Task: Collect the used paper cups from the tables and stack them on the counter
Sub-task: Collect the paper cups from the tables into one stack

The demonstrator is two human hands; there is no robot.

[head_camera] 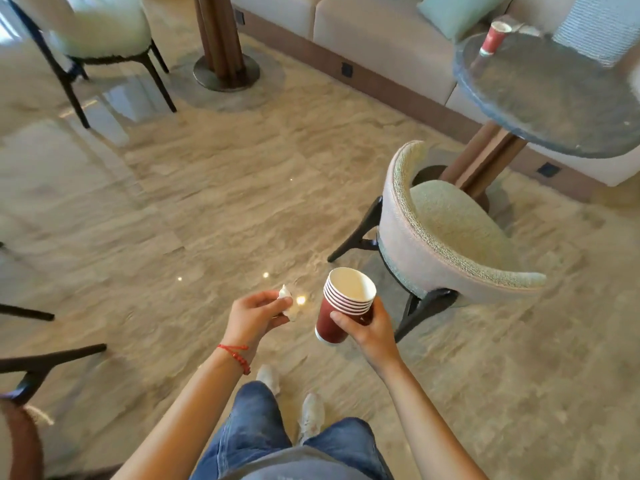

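My right hand (367, 323) grips a stack of several nested red paper cups (341, 306) with white rims, held at waist height and tilted to the left. Just left of it, my left hand (254, 315) pinches a crumpled white napkin (289, 303); a red string bracelet is on that wrist. One more red paper cup (493, 38) stands upright on the round dark stone table (554, 98) at the upper right, near its far edge. No counter is in view.
A round-backed green-grey chair (446, 237) stands between me and the stone table. A beige sofa (363, 26) with cushions runs along the back. Another chair (86, 32) and a wooden pedestal leg (221, 39) are upper left. Dark chair legs (52, 362) poke in at the left. Beige floor lies ahead.
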